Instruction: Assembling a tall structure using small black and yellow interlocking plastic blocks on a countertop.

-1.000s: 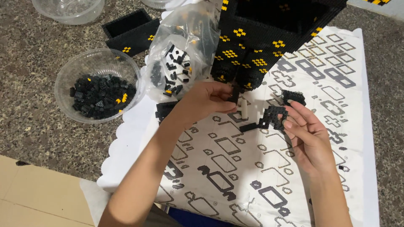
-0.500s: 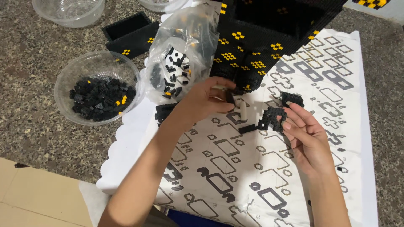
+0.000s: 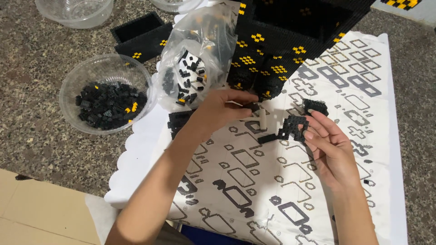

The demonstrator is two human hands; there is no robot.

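Speckled grey-brown stone surface (image 3: 41, 149), rough and granular; a pale tan board (image 3: 27, 213) shows at the lower left corner. Over the stone lies a white cloth (image 3: 136, 154) with a scalloped edge, and on it a large white printed sheet (image 3: 254, 190) covered in black outline shapes, slightly creased. At the top stands a big black brick model (image 3: 295, 31), studded texture, angular, with small yellow diamond patterns along its walls. Just left of it a crumpled clear plastic bag (image 3: 195, 59) holds loose black, white and yellow bricks. A round clear plastic bowl (image 3: 77, 81) sits on the stone, part filled with small black bricks and a few yellow ones; a second clear bowl (image 3: 75, 9) at the top left. A black open box shape (image 3: 138, 34) built of bricks lies between them. Left hand (image 3: 222, 109) reaches across the sheet, fingers curled and pinching something small and dark at the model's foot; what exactly it grips is too small to tell. Right hand (image 3: 331, 149) is half open, fingertips lightly grasping a small black brick piece (image 3: 295, 127), irregular and knobbly, held just above the sheet. A thin black strip (image 3: 268, 138) lies on the sheet, touching that piece's left end.
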